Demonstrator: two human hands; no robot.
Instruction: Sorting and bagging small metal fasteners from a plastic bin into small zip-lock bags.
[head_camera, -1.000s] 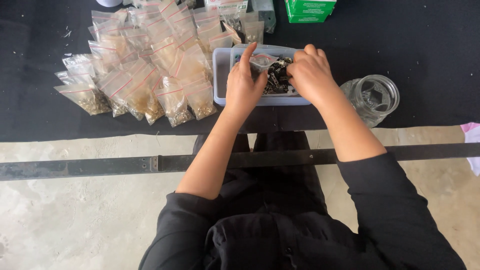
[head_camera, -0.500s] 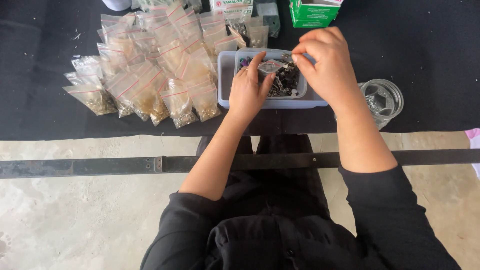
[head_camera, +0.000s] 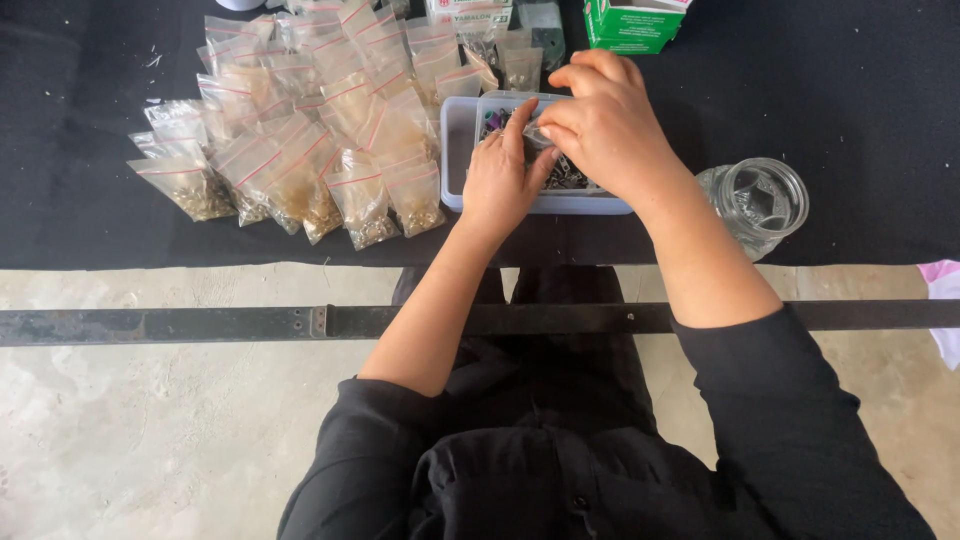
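Both hands pinch one small clear bag (head_camera: 538, 132) over the tray (head_camera: 455, 150) at upper centre of the frame: the right hand (head_camera: 605, 125) nips its top edge with fingertips pressed together, and the left hand (head_camera: 505, 180) steadies it from below, thumb against fingers. The bag looks light, limp and slick, so its stiffer sealed strip seems the best hold. Small dark metal parts (head_camera: 568, 178) lie in the tray. Filled bags (head_camera: 300, 150) are heaped upper left; a glass jar (head_camera: 755, 200) stands at right.

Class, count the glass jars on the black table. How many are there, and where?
1. The glass jar lies on the black table, right of the pale tray and the right hand. Others may be hidden.
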